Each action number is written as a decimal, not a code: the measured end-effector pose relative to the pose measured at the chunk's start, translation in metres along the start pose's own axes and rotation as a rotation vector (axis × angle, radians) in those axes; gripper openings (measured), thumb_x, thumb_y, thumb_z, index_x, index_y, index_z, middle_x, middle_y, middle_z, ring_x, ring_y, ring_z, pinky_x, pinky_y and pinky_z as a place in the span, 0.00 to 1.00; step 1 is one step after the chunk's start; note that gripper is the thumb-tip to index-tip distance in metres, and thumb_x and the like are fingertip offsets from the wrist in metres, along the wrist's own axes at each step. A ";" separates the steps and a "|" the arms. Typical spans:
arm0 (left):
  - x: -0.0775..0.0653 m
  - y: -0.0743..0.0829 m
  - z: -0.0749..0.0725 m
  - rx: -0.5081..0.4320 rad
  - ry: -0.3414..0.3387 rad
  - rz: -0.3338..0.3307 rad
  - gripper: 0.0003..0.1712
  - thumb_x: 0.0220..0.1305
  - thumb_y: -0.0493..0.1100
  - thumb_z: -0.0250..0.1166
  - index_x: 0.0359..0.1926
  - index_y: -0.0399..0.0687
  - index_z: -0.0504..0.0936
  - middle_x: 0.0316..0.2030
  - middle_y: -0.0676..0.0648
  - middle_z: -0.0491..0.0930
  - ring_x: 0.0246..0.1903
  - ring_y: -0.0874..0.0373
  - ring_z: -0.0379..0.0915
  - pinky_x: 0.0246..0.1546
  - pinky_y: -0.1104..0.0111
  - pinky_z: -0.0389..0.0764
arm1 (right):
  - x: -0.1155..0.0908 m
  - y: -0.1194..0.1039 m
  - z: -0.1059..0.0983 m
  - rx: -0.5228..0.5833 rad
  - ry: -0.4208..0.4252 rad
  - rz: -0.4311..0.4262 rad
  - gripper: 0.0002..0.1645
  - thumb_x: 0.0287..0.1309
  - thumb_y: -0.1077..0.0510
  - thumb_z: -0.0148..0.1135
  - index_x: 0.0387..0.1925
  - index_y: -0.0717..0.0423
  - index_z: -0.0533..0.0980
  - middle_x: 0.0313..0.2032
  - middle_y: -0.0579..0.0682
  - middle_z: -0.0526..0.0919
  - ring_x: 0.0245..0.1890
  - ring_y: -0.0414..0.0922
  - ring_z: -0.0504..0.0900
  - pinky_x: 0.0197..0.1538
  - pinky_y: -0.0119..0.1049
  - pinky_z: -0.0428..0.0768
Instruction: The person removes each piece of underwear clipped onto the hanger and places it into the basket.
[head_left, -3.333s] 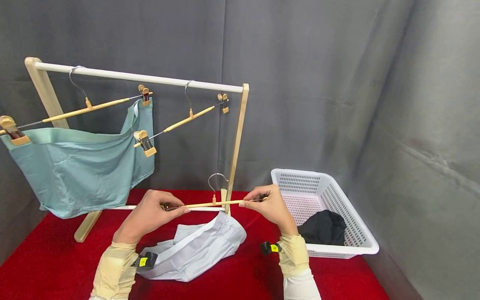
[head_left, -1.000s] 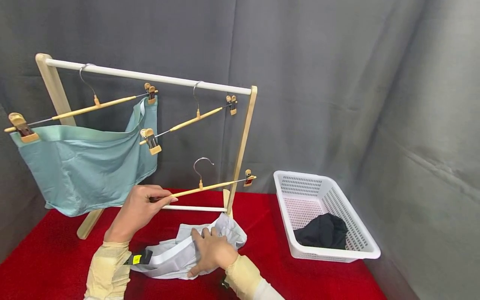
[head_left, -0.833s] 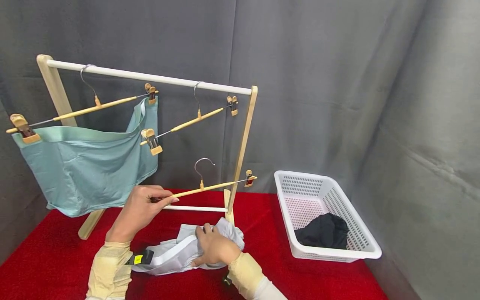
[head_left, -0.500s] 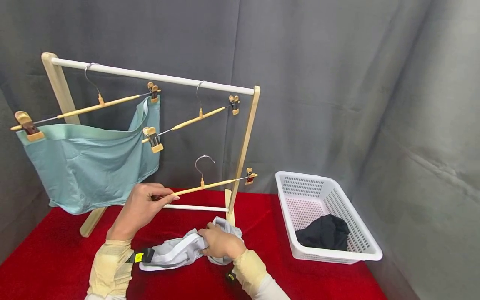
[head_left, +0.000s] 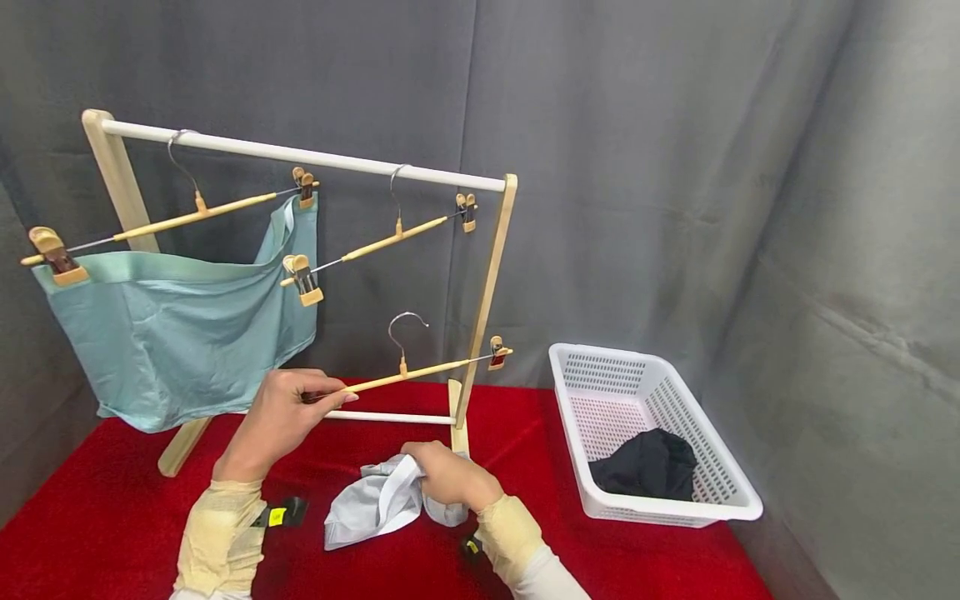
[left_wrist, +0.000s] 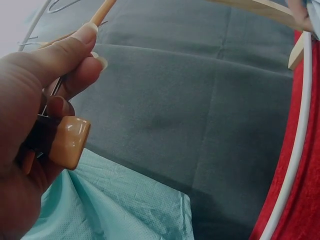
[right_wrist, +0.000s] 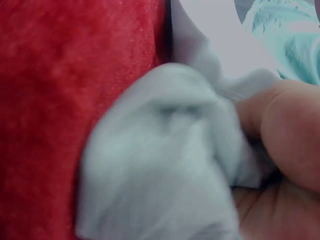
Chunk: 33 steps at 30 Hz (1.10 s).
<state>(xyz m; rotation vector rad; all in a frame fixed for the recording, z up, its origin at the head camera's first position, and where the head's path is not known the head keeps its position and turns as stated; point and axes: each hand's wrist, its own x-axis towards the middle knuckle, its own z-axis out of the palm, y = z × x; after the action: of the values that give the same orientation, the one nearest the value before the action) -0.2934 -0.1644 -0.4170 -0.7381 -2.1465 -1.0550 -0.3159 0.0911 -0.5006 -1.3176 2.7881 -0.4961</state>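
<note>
My left hand [head_left: 288, 412] grips the left end of a wooden clip hanger [head_left: 408, 373], whose hook points up. In the left wrist view one of its clips [left_wrist: 72, 142] sits inside the curled fingers. The hanger's right clip [head_left: 497, 353] carries no cloth. Lower down, my right hand [head_left: 450, 475] clutches a bunched light grey garment, seemingly underpants [head_left: 378, 504], with a white waistband. In the right wrist view the grey cloth [right_wrist: 165, 165] is blurred and gathered between fingers and thumb.
A rack with a white rail [head_left: 300, 154] stands behind. Blue-green underpants [head_left: 187, 325] hang clipped on it, beside a bare clip hanger [head_left: 397, 237]. A white basket [head_left: 566, 433] with a black garment [head_left: 652, 467] stands right on the red cloth [head_left: 600, 558].
My right hand has let go of the hanger's right end, gone down to the grey garment, gathered it up and drawn it rightward. My left hand has kept its grip on the hanger.
</note>
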 end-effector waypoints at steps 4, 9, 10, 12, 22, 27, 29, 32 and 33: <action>0.001 0.000 -0.001 -0.001 -0.002 -0.022 0.05 0.49 0.51 0.69 0.29 0.62 0.85 0.22 0.63 0.78 0.19 0.67 0.66 0.20 0.73 0.68 | 0.001 0.008 -0.001 0.046 0.048 -0.042 0.23 0.38 0.74 0.51 0.38 0.53 0.77 0.31 0.39 0.78 0.33 0.32 0.70 0.40 0.23 0.70; 0.001 0.001 -0.003 0.003 0.006 -0.032 0.05 0.49 0.51 0.69 0.30 0.64 0.84 0.22 0.62 0.79 0.20 0.67 0.66 0.20 0.73 0.68 | 0.000 0.011 -0.005 0.038 0.122 -0.045 0.15 0.35 0.70 0.49 0.26 0.51 0.74 0.23 0.39 0.72 0.27 0.35 0.67 0.35 0.24 0.68; 0.001 0.001 -0.003 0.001 0.008 -0.030 0.05 0.49 0.51 0.69 0.29 0.63 0.84 0.22 0.61 0.79 0.20 0.67 0.66 0.20 0.73 0.68 | 0.000 0.010 -0.007 0.042 0.135 -0.040 0.13 0.34 0.69 0.49 0.24 0.51 0.73 0.23 0.39 0.71 0.27 0.35 0.67 0.34 0.24 0.68; 0.001 0.000 -0.003 0.000 0.011 -0.023 0.04 0.49 0.49 0.70 0.29 0.63 0.84 0.22 0.61 0.78 0.20 0.67 0.66 0.21 0.74 0.67 | -0.001 0.010 -0.010 0.062 0.155 -0.026 0.09 0.35 0.66 0.51 0.22 0.50 0.70 0.22 0.39 0.70 0.26 0.36 0.66 0.33 0.25 0.68; -0.001 -0.002 -0.006 -0.010 0.033 -0.012 0.06 0.48 0.49 0.70 0.30 0.61 0.85 0.23 0.62 0.79 0.20 0.68 0.67 0.22 0.76 0.68 | -0.008 0.007 -0.022 0.193 0.082 0.104 0.16 0.46 0.40 0.62 0.22 0.46 0.72 0.24 0.40 0.72 0.23 0.33 0.70 0.26 0.26 0.71; -0.001 -0.001 -0.008 -0.011 0.040 -0.006 0.06 0.48 0.49 0.70 0.30 0.60 0.85 0.22 0.62 0.79 0.20 0.68 0.66 0.21 0.76 0.67 | -0.008 0.010 -0.027 0.156 0.123 0.049 0.14 0.43 0.53 0.64 0.15 0.49 0.67 0.16 0.41 0.67 0.18 0.34 0.64 0.21 0.25 0.67; -0.001 0.000 -0.008 -0.015 0.044 -0.003 0.06 0.48 0.49 0.70 0.30 0.60 0.85 0.22 0.62 0.78 0.19 0.68 0.65 0.21 0.76 0.67 | -0.009 0.012 -0.029 0.124 0.136 0.016 0.12 0.39 0.61 0.62 0.14 0.49 0.66 0.16 0.41 0.65 0.19 0.35 0.62 0.22 0.24 0.65; -0.001 0.000 -0.009 -0.015 0.046 0.004 0.06 0.48 0.50 0.70 0.30 0.60 0.85 0.21 0.63 0.77 0.19 0.68 0.65 0.21 0.76 0.66 | -0.012 0.014 -0.033 0.101 0.154 -0.004 0.12 0.36 0.65 0.61 0.15 0.49 0.67 0.18 0.42 0.66 0.22 0.36 0.62 0.23 0.24 0.65; -0.001 0.000 -0.009 -0.016 0.047 0.006 0.06 0.48 0.51 0.70 0.30 0.61 0.85 0.21 0.64 0.77 0.19 0.68 0.65 0.20 0.76 0.66 | -0.013 0.015 -0.035 0.100 0.159 -0.002 0.11 0.36 0.65 0.60 0.15 0.49 0.68 0.20 0.42 0.67 0.23 0.36 0.63 0.24 0.24 0.66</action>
<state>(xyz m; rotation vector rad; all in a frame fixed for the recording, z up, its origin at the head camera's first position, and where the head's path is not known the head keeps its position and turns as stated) -0.2902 -0.1719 -0.4135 -0.7193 -2.0970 -1.0772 -0.3239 0.1192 -0.4735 -1.3150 2.8431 -0.7621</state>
